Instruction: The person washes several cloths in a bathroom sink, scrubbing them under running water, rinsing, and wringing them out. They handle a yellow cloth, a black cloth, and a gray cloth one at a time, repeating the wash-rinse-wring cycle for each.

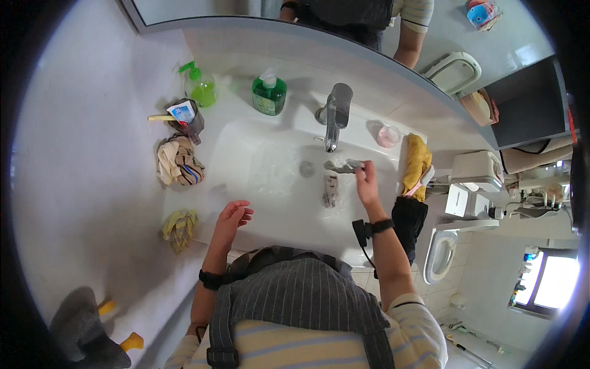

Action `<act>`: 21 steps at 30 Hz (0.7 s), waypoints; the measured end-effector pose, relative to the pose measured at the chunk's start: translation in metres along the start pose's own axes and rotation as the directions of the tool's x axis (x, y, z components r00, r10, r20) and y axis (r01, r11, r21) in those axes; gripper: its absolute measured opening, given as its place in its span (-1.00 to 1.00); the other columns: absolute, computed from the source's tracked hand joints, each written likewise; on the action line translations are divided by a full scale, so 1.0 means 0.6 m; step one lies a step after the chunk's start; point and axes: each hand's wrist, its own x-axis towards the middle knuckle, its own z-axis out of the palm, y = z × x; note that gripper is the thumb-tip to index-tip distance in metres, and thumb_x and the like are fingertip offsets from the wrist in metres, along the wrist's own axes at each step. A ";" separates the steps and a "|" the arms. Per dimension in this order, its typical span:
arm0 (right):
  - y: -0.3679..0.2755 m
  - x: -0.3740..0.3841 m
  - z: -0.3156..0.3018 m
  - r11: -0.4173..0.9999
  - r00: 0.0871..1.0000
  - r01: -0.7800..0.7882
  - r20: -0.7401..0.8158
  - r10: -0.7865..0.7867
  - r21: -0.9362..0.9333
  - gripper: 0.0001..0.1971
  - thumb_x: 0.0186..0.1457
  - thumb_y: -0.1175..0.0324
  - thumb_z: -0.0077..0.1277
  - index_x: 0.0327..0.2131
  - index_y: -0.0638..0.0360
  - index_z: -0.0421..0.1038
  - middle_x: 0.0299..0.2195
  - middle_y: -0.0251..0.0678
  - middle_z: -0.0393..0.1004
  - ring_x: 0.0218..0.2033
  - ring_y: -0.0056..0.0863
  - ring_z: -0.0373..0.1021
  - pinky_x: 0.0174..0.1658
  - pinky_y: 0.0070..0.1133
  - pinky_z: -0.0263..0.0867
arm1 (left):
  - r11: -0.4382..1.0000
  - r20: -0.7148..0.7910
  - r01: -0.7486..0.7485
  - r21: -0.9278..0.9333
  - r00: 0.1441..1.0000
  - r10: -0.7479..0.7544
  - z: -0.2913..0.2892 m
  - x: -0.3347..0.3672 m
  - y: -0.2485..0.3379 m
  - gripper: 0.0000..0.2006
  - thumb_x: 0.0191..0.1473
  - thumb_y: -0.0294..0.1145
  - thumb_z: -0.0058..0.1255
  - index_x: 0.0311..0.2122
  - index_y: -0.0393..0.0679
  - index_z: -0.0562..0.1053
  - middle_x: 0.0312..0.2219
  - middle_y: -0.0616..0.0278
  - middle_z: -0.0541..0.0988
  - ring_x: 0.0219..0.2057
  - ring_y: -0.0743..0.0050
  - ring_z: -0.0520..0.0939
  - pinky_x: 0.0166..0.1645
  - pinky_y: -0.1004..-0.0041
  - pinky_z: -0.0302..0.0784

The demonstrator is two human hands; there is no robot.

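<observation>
Inside the white sink, my right hand grips one end of a slim grey wet thing, perhaps a strip of cloth. Its other end lies just below the spout of the chrome faucet, where water seems to splash. Right beside it, a crumpled brown-and-white piece rests on the sink's bottom; its kind cannot be made out. My left hand hovers over the sink's near left side, empty, with its fingers apart and slightly bent.
Along the back rim stand a light green pump bottle, a dark green soap bottle and a small pink-and-white jar. Crumpled cloths and a yellow-grey cloth lie at left. A yellow cloth hangs over the right edge.
</observation>
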 end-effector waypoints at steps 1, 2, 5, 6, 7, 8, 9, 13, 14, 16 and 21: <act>-0.018 -0.006 -0.006 0.968 0.999 -0.034 -0.029 0.043 0.248 -0.91 0.06 0.52 -0.15 -0.31 0.18 0.24 -0.35 -0.28 0.38 -0.27 -0.37 0.33 -0.15 -0.42 0.26 | 1.000 -0.001 -0.002 0.006 1.000 0.002 0.001 0.000 -0.002 -0.79 0.15 -0.33 -0.22 -0.16 -0.10 0.39 -0.34 0.28 0.53 -0.33 0.58 0.48 -0.20 0.55 0.36; -0.036 -0.013 -0.018 0.874 0.995 -0.060 -0.046 0.093 0.482 -0.90 0.07 0.54 -0.15 -0.30 0.18 0.22 -0.34 -0.28 0.37 -0.28 -0.41 0.35 -0.18 -0.45 0.28 | 1.000 -0.001 -0.003 0.012 1.000 0.003 0.002 0.000 -0.003 -0.79 0.15 -0.33 -0.22 -0.16 -0.11 0.39 -0.35 0.28 0.53 -0.34 0.58 0.48 -0.20 0.55 0.36; -0.051 -0.026 -0.038 0.788 0.977 -0.099 -0.093 0.194 0.607 -0.80 0.08 0.60 -0.20 -0.20 0.15 0.19 -0.31 -0.27 0.37 -0.29 -0.51 0.39 -0.26 -0.56 0.33 | 0.998 0.040 -0.024 0.064 0.999 0.022 0.010 0.009 0.000 -0.79 0.14 -0.34 -0.23 -0.15 -0.12 0.38 -0.35 0.27 0.53 -0.34 0.57 0.48 -0.20 0.54 0.36; -0.051 -0.029 -0.041 0.811 0.968 -0.138 -0.095 0.232 0.569 -0.78 0.07 0.61 -0.19 -0.19 0.16 0.19 -0.30 -0.24 0.38 -0.28 -0.46 0.40 -0.25 -0.55 0.34 | 0.995 0.045 -0.038 0.088 0.998 0.035 0.012 0.011 0.004 -0.79 0.14 -0.35 -0.22 -0.15 -0.13 0.38 -0.35 0.27 0.53 -0.34 0.57 0.48 -0.20 0.53 0.37; -0.052 -0.028 -0.041 0.830 0.959 -0.178 -0.097 0.268 0.529 -0.76 0.05 0.61 -0.18 -0.17 0.16 0.19 -0.30 -0.22 0.39 -0.26 -0.41 0.41 -0.24 -0.55 0.34 | 0.992 0.048 -0.053 0.111 0.998 0.048 0.015 0.013 0.007 -0.79 0.14 -0.35 -0.22 -0.16 -0.13 0.38 -0.35 0.26 0.53 -0.35 0.57 0.48 -0.20 0.53 0.37; -0.052 -0.023 -0.037 0.908 0.965 -0.238 -0.025 0.262 0.343 -0.74 0.04 0.59 -0.16 -0.16 0.17 0.18 -0.29 -0.18 0.39 -0.27 -0.34 0.40 -0.23 -0.51 0.34 | 0.989 0.049 -0.067 0.133 0.997 0.061 0.017 0.014 0.011 -0.79 0.14 -0.36 -0.22 -0.16 -0.13 0.38 -0.35 0.26 0.53 -0.35 0.57 0.48 -0.20 0.53 0.37; -0.045 -0.019 -0.030 0.950 0.961 -0.278 0.041 0.275 0.143 -0.72 0.02 0.58 -0.14 -0.14 0.18 0.18 -0.28 -0.14 0.39 -0.27 -0.27 0.40 -0.23 -0.48 0.34 | 0.986 0.060 -0.073 0.147 0.996 0.065 0.021 0.015 0.017 -0.79 0.15 -0.34 -0.23 -0.15 -0.13 0.38 -0.35 0.26 0.53 -0.35 0.56 0.48 -0.20 0.52 0.37; -0.003 0.007 0.046 0.941 0.964 -0.169 0.150 0.220 -0.293 -0.65 -0.03 0.48 -0.07 -0.10 0.18 0.21 -0.25 0.03 0.38 -0.27 -0.04 0.37 -0.17 -0.31 0.31 | 0.979 0.078 -0.070 0.191 0.995 0.056 0.026 0.014 0.021 -0.78 0.16 -0.32 -0.23 -0.15 -0.13 0.38 -0.34 0.27 0.52 -0.34 0.55 0.48 -0.20 0.49 0.37; 0.005 0.013 0.068 0.929 0.960 -0.201 0.125 0.250 -0.310 -0.65 -0.02 0.46 -0.07 -0.09 0.17 0.23 -0.25 0.05 0.38 -0.26 -0.03 0.36 -0.16 -0.30 0.31 | 0.979 0.068 -0.063 0.196 0.996 0.050 0.024 0.015 0.016 -0.78 0.16 -0.32 -0.23 -0.15 -0.14 0.38 -0.34 0.27 0.51 -0.34 0.55 0.47 -0.20 0.49 0.37; 0.019 0.022 0.110 0.905 0.949 -0.262 0.082 0.306 -0.336 -0.66 -0.01 0.42 -0.08 -0.09 0.16 0.25 -0.24 0.09 0.36 -0.24 -0.02 0.36 -0.13 -0.26 0.30 | 0.984 0.071 -0.088 0.153 0.994 0.078 0.018 0.008 0.008 -0.78 0.16 -0.31 -0.22 -0.15 -0.14 0.37 -0.34 0.27 0.51 -0.34 0.55 0.47 -0.20 0.50 0.37; 0.102 0.021 0.197 0.860 0.831 0.180 0.542 0.128 -0.478 -0.73 -0.03 0.33 -0.08 -0.21 0.15 0.40 -0.22 -0.03 0.39 -0.22 -0.06 0.35 -0.08 -0.31 0.29 | 0.990 0.008 -0.039 0.135 0.999 0.038 0.003 0.000 -0.002 -0.78 0.16 -0.29 -0.20 -0.15 -0.14 0.37 -0.35 0.27 0.51 -0.35 0.56 0.47 -0.21 0.51 0.36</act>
